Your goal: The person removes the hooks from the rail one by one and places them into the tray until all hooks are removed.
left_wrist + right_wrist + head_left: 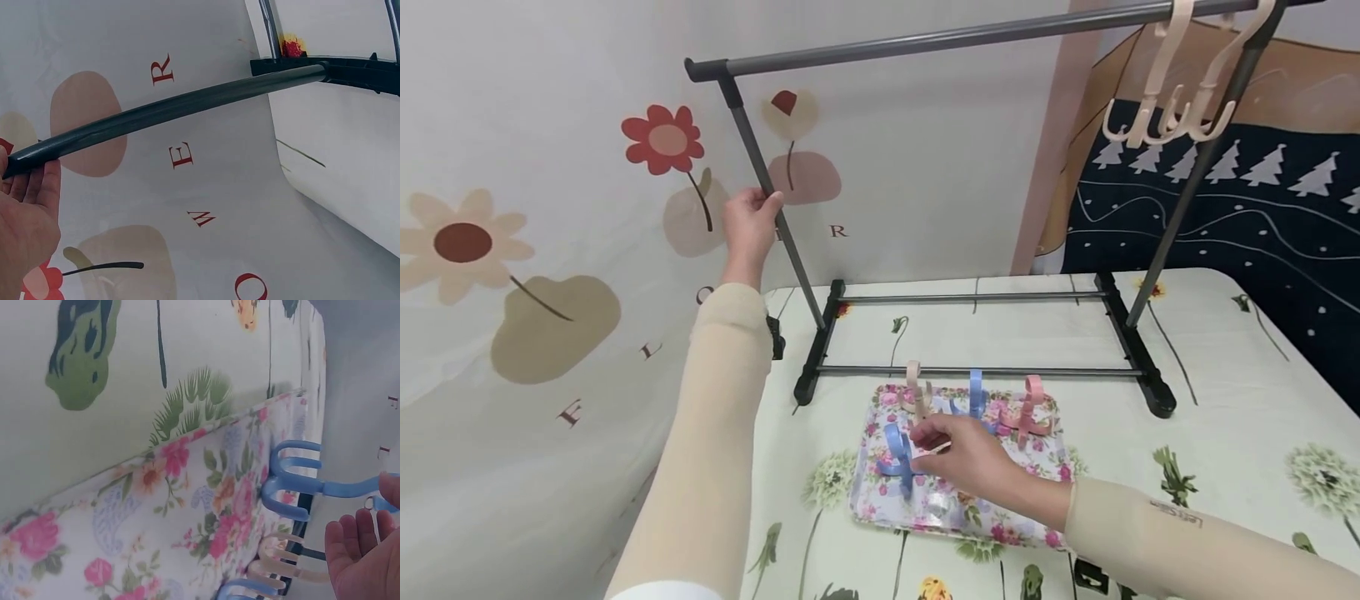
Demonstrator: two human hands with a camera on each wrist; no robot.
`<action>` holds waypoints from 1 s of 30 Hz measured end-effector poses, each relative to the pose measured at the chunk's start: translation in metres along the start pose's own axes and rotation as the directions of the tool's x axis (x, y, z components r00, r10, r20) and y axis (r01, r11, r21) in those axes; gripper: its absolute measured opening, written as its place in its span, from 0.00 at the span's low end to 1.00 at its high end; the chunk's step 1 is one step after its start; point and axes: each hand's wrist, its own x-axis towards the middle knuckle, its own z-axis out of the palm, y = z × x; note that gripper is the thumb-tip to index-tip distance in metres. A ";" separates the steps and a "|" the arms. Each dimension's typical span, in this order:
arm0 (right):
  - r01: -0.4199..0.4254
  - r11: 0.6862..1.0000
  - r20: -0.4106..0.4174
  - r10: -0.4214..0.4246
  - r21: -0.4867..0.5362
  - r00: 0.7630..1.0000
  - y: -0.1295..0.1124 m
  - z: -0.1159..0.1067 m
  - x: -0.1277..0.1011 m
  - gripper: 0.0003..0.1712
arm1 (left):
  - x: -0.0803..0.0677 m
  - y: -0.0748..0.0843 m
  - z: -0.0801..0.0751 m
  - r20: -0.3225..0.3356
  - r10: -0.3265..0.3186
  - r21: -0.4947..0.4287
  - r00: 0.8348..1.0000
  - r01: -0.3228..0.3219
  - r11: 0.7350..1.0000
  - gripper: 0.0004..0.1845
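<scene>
My left hand (751,227) grips the left upright (169,109) of a grey metal clothes rack, with the fingers passing behind the pole. On a flower-patterned tray (940,508), my right hand (973,462) reaches in beside a blue multi-prong hook (897,457). A gap shows between its thumb and fingers, and the fingertips are right at the hook; in the right wrist view the thumb overlaps the end of the blue stem (350,487). Behind this hand on the tray stand a beige hook (914,387), another blue hook (976,392) and a pink hook (1028,412).
Beige hooks (1150,108) hang from the right end of the rack's top bar (955,37). The rack's black feet (1138,358) and lower bars (977,372) stand behind the tray on a flower-printed tablecloth (1232,375). A printed curtain (550,167) hangs at the left.
</scene>
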 end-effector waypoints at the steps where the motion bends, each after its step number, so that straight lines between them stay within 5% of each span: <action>1: 0.002 1.000 -0.002 -0.002 -0.012 1.000 -0.002 -0.003 -0.002 0.16 | 0.000 0.000 0.001 0.003 -0.001 -0.003 1.000 0.001 1.000 0.21; 8: 0.041 0.997 -0.058 -0.045 -0.065 0.997 -0.022 -0.026 -0.007 0.13 | -0.001 0.001 0.002 0.001 0.021 0.012 1.000 -0.021 1.000 0.20; 18: 0.030 0.999 -0.267 -0.018 0.043 0.963 -0.068 -0.082 0.008 0.12 | -0.002 -0.002 0.000 0.001 0.031 0.012 1.000 -0.031 0.999 0.20; 23: 0.080 0.997 -0.428 -0.066 0.015 0.902 -0.082 -0.125 0.022 0.15 | -0.003 -0.003 0.000 -0.001 0.031 0.026 1.000 -0.031 0.999 0.21; 30: 0.109 0.993 -0.648 -0.118 -0.055 0.752 -0.096 -0.177 0.031 0.20 | -0.002 -0.001 -0.001 -0.003 0.032 0.027 0.999 -0.032 0.999 0.21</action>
